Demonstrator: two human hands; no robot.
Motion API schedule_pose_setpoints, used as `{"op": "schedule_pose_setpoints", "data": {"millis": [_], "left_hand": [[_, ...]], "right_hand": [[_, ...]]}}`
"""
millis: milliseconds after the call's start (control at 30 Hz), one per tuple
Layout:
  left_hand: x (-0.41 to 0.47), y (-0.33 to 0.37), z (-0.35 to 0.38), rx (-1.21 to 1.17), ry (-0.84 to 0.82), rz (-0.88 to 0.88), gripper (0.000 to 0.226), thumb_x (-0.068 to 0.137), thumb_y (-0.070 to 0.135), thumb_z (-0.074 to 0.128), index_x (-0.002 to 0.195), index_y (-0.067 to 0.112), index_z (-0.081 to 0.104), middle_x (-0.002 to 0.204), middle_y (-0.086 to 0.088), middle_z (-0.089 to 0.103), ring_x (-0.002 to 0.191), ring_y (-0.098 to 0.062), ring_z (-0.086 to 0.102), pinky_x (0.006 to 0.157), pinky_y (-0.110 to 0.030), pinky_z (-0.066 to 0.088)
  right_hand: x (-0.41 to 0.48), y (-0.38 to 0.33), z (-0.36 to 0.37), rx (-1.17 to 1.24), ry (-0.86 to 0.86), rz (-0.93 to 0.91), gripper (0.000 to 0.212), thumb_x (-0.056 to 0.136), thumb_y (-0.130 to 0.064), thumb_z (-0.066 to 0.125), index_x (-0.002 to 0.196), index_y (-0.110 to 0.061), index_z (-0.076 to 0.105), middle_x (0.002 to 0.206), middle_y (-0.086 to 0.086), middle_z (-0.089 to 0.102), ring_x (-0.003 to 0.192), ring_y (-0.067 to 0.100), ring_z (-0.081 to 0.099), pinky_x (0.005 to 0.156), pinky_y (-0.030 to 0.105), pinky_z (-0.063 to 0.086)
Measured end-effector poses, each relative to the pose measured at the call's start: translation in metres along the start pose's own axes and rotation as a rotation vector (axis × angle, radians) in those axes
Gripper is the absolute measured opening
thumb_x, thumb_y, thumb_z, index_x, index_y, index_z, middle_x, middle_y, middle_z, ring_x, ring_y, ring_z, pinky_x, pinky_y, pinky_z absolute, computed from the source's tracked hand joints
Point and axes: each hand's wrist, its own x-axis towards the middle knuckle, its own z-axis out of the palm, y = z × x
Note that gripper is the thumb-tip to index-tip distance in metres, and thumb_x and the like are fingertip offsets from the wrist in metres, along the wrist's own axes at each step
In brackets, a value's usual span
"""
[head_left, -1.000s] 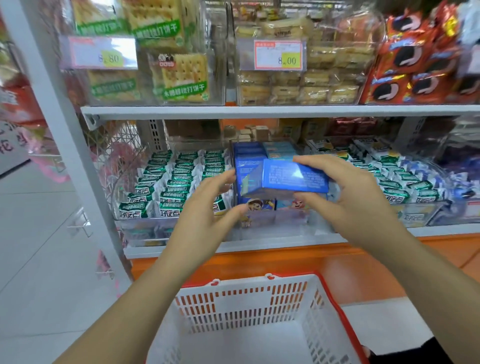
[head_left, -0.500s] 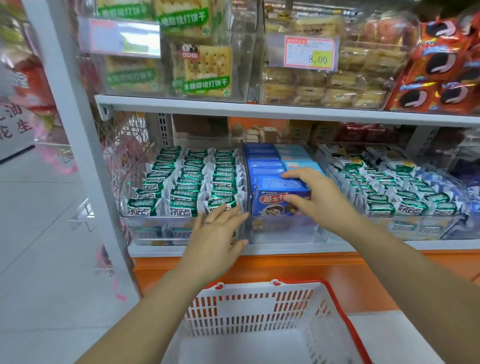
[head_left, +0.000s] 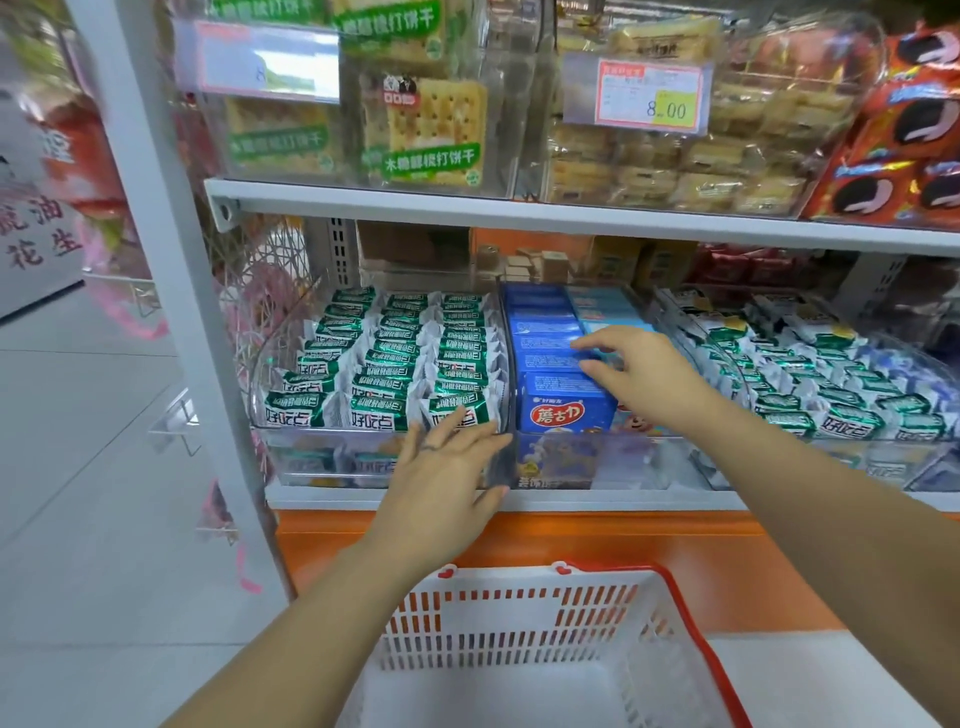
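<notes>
- We see the blue box (head_left: 566, 402) standing upright at the front of a row of like boxes, inside the middle clear bin (head_left: 631, 462) on the lower shelf (head_left: 519, 501). Its red-labelled face is turned towards us.
- The right hand (head_left: 652, 374) reaches into that bin from the right and lies at the back right corner of the blue box's top. Its fingers are half curled. The thumb touches the box's top edge, and the forefinger stretches left over the next box behind.
- We cannot tell whether the thumb and finger truly pinch the blue box or only rest on it.
- The left hand (head_left: 447, 467) is spread flat with straight fingers and holds nothing. Its palm is against the clear front wall of the neighbouring bin, just left of the blue box and lower than it, with the fingertips at the front green packets (head_left: 395, 358).
- So the blue box sits between the two hands, touched by the right one and apart from the left.
- Below the shelf, near us, stands a white basket (head_left: 519, 613) with a red rim.
- On the shelf above, a price tag (head_left: 649, 96) reads 8.00.
</notes>
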Motion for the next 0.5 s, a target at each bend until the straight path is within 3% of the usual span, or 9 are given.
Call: {"op": "schedule_pose_setpoints", "data": {"millis": [167,367,500], "left_hand": [[0.0,-0.001,0.0,-0.015,0.0,0.002,0.052,0.097,0.041,0.047,0.146,0.039,0.029,0.155,0.021,0.022,0.146,-0.006,0.001,0.119,-0.041,-0.006],[0.0,-0.001,0.0,-0.021,0.006,0.007,0.051,0.097,0.041,0.047,0.145,0.039,0.031,0.155,0.021,0.021,0.146,-0.006,0.0,0.118,-0.041,-0.006],[-0.001,-0.001,-0.001,-0.021,-0.001,0.01,0.051,0.097,0.041,0.047,0.145,0.039,0.031,0.155,0.021,0.021,0.146,-0.007,0.0,0.119,-0.042,-0.006]], "right_hand": [[0.027,-0.005,-0.011,-0.069,-0.251,0.059,0.034,0.089,-0.021,0.064,0.122,-0.012,0.063,0.126,0.002,0.061,0.098,0.01,0.053,0.08,0.014,0.033],[0.05,-0.016,-0.025,-0.187,-0.463,0.144,0.041,0.083,-0.03,0.071,0.119,-0.011,0.063,0.093,-0.005,0.057,0.088,0.015,0.055,0.08,0.027,0.04],[0.054,-0.02,-0.022,-0.189,-0.503,0.177,0.041,0.086,-0.033,0.068,0.117,-0.007,0.062,0.091,-0.002,0.062,0.083,0.019,0.064,0.087,0.035,0.05]]}}
